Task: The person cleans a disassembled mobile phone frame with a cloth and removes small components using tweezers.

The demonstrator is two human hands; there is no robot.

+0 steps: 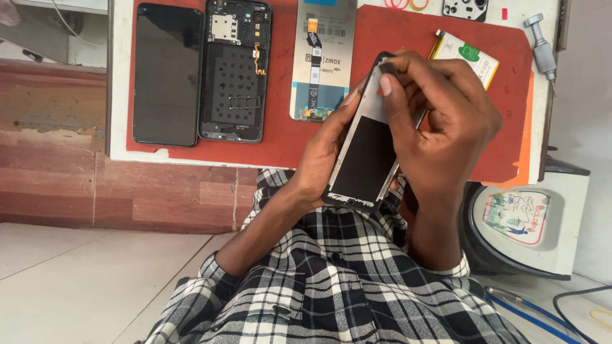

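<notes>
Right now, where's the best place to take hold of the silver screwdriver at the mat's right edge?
Grip the silver screwdriver by its knurled barrel, probably from above. It lies flat off the red mat, cap far, tip near, with bare space either side. Both hands are on the phone frame.

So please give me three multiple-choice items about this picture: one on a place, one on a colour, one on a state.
1. Where does the dark phone screen lie?
A. the mat's left end
B. the floor
C. a lap

2. What colour is the mat?
A. blue
B. red
C. green

3. How is the phone frame?
A. flat on the mat
B. held in both hands
C. lying on the floor

Answers: 1 A, it is leftmost on the mat. 2 B, plainly red. 3 B, left hand and right hand grip it above the lap.
</notes>
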